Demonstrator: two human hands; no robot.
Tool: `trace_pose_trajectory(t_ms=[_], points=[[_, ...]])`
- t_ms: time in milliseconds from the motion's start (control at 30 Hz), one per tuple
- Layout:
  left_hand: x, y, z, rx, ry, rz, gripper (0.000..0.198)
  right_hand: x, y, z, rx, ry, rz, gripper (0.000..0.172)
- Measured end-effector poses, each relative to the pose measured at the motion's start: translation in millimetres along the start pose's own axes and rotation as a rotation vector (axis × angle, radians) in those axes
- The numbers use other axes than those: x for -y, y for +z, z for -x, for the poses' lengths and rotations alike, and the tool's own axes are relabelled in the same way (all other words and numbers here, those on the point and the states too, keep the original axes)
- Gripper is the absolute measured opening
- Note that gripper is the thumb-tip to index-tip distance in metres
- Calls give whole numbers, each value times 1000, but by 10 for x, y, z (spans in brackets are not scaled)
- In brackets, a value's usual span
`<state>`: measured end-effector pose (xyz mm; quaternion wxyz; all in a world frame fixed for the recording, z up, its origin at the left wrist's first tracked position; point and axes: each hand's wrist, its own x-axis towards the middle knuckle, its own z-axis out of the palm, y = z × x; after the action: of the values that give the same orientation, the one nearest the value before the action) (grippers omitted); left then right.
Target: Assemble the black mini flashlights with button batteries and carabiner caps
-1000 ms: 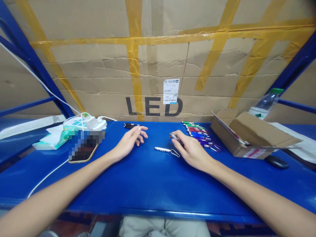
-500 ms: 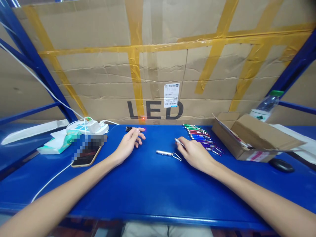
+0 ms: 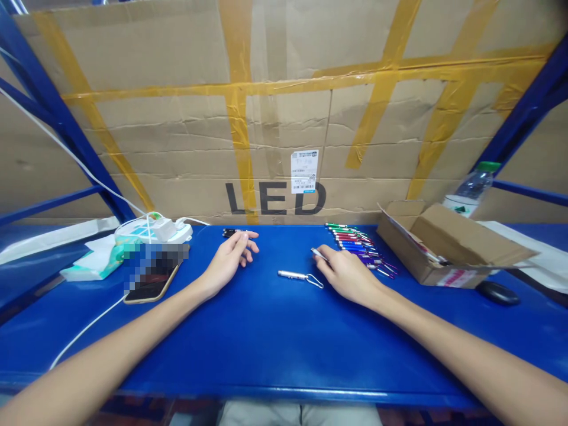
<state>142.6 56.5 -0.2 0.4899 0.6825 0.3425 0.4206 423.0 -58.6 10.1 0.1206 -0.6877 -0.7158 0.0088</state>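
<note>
My right hand (image 3: 352, 275) is closed around a slim silver penlight (image 3: 318, 254), whose tip points up and left towards the cardboard. A second silver penlight (image 3: 291, 274) with a wire clip loop lies on the blue table just left of that hand. At the table's back edge, my left hand (image 3: 228, 254) rests with its index finger stretched and the others loosely bent apart. Black penlights (image 3: 231, 232) lie right behind its thumb, partly hidden by it. Beside my right hand is a row of penlights (image 3: 348, 236) in green, red, blue and purple, partly covered by the hand.
An opened cardboard box (image 3: 444, 251) stands at right, with a black computer mouse (image 3: 497, 292) and a bottle (image 3: 473, 189) near it. At left are a phone (image 3: 153, 284), a tissue pack (image 3: 91, 260) and a power strip (image 3: 171, 231). Tall cardboard (image 3: 177, 142) closes off the back.
The red light spot on the cardboard, and the red glow by my left fingertips, have gone. The view has shifted slightly; both hands stay in about the same place.
</note>
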Motion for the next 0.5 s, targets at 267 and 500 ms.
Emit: trace_pose_trajectory(t_ms=[267,500], points=[[-14,7,19,30,57,-69,55,71,-17,76,53,-180,10,23],[-21,14,11,36,82,-78,57,43,-39,46,40,-43,126,25]])
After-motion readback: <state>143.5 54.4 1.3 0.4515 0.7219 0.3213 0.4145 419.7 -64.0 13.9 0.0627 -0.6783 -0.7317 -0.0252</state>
